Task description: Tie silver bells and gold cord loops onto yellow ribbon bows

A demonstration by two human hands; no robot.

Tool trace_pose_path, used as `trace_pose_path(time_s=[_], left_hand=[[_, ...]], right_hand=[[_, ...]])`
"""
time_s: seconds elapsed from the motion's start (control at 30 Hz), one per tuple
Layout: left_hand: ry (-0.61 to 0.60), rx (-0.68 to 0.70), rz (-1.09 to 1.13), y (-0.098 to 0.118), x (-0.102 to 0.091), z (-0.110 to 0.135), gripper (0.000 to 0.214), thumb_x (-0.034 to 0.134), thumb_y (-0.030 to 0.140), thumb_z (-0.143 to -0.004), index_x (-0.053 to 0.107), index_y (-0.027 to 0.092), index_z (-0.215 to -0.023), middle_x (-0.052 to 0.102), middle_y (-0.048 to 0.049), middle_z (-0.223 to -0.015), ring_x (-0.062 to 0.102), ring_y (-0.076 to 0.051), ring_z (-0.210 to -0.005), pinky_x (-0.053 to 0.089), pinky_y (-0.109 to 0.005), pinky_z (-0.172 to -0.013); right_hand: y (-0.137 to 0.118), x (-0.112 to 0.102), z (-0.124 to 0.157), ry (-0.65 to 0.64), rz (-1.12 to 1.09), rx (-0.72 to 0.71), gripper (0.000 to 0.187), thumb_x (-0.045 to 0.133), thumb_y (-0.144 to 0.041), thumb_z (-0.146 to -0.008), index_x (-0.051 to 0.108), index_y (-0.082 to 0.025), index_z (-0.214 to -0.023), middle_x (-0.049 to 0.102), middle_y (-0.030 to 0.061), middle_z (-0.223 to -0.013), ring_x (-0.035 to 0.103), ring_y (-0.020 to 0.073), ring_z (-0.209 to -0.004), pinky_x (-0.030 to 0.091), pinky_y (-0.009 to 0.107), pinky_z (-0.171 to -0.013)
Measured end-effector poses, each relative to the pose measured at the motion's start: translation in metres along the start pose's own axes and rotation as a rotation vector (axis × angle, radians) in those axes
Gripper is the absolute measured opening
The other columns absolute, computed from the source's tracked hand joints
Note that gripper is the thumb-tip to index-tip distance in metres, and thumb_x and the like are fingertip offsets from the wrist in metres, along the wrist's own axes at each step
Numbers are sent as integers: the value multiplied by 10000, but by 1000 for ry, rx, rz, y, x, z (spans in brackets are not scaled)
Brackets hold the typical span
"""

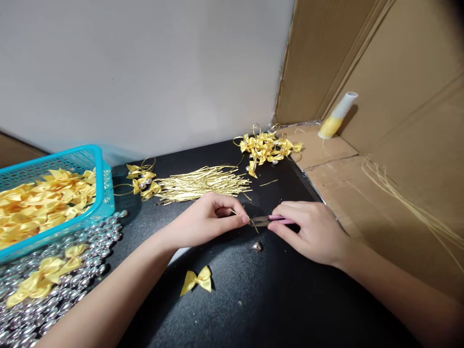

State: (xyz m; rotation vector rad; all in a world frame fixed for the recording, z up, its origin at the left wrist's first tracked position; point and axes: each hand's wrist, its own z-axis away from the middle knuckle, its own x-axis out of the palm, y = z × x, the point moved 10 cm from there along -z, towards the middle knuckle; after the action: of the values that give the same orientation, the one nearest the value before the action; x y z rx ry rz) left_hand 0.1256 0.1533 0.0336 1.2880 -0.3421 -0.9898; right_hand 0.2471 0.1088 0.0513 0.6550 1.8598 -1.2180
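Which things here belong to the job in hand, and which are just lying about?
Likely in the job: pink-handled scissors, held gold strand, gold cord pieces, yellow ribbon bows, silver beads, beaded bow loops, blue basket.
Seemingly lying about: yellow-and-white cone, pale strands.

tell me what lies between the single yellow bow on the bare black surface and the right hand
In the head view, a small silver bead lies between the yellow bow and the right hand.

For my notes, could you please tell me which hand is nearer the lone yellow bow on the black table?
Left: the left hand, pinching a gold strip, is beyond the yellow bow; the right hand, with pink-handled scissors, is farther off to the right.
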Motion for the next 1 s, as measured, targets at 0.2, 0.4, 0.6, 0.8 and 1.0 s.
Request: trace_pose_path(time_s=[0.2,0.4,0.6,0.8,1.0], left_hand=[[-5,8,-51,1,3,0,216,636,324,-831,711,128,-780,653,-15,-695,542,-108,-624,409,-205,-574],[-4,24,-91,4,4,1,227,624,331,-842,702,131,-771,657,-15,-698,542,-113,-638,415,-210,-589],[-10,35,-154,3,4,1,272,595,366,-863,671,133,-745,596,4,-656,491,-106,-609,381,-212,-563],[-26,24,-157,2,6,2,276,580,373,-871,651,138,-744,565,14,-643,471,-103,-590,365,-210,-551],[-35,32,-157,2,8,1,269,574,374,-875,656,145,-760,586,4,-669,496,-114,-611,380,-217,-566]], right_hand=[[-3,-2,-1,13,47,-8,301,534,-386,-904,634,-186,-703,658,-24,-671,602,123,-626,311,248,-569],[-6,-2,-1,16,67,-13,316,539,-389,-896,617,-182,-670,635,-26,-641,583,119,-606,290,249,-562],[-6,0,-1,5,65,-13,314,533,-392,-897,620,-182,-681,639,-22,-649,584,120,-610,288,250,-567],[-5,0,-2,-1,82,-8,319,526,-403,-898,624,-185,-687,643,-14,-650,586,126,-613,285,253,-566],[-7,1,-2,-5,89,-15,343,515,-405,-903,622,-183,-665,636,-10,-631,584,126,-601,286,255,-560]])
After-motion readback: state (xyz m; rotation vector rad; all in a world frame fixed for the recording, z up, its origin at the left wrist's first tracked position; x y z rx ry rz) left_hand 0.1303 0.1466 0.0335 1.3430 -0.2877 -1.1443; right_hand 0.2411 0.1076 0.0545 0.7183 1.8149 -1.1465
